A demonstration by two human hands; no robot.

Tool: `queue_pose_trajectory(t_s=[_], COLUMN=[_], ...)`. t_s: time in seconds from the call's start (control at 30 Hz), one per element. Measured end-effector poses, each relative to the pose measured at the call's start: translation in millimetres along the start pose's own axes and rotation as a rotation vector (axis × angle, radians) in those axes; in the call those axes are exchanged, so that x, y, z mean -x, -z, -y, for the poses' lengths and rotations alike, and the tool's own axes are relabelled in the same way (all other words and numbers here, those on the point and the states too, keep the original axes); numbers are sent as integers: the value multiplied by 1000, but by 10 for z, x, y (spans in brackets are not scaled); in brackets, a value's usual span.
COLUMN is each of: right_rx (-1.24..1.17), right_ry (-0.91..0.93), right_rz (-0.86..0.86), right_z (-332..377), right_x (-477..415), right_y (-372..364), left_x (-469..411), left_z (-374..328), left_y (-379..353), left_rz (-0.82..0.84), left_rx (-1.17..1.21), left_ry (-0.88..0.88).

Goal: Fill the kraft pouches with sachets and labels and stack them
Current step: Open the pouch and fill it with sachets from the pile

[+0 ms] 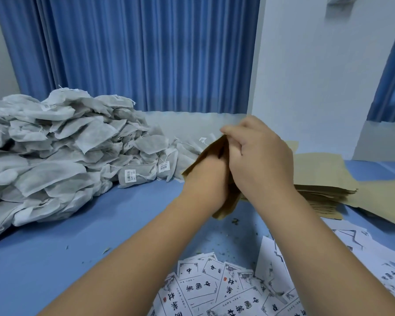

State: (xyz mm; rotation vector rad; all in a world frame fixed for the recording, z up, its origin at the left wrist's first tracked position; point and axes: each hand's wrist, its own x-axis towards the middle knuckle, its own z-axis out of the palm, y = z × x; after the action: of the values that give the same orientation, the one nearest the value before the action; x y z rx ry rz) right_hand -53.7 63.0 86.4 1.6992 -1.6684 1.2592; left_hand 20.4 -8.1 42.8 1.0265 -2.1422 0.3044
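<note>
Over the blue desk [55, 258], right hand [258, 160] pinches one kraft pouch [214, 153]; left hand [203, 181] at its mouth, fingers hidden. Sachets [55, 144], labels [196, 290] and empty pouches [324, 192] abound, so it looks early.

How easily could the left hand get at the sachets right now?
Probably yes, once it lets go. The left hand and the right hand both hold the pouch, so it is busy. Otherwise only open blue table lies between it and the sachets on its side.
</note>
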Motion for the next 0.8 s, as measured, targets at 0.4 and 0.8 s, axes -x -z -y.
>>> queue_pose_trajectory(t_s=[0.4,0.8], right_rx=[-16,71], right_ry=[-252,-235], right_rz=[95,210], right_z=[-323,-163], right_x=[-96,-159], right_y=[27,239], left_x=[72,125], left_z=[232,244], left_y=[452,247], left_rz=[-310,329], left_rx=[270,1185], left_ry=[-23,530])
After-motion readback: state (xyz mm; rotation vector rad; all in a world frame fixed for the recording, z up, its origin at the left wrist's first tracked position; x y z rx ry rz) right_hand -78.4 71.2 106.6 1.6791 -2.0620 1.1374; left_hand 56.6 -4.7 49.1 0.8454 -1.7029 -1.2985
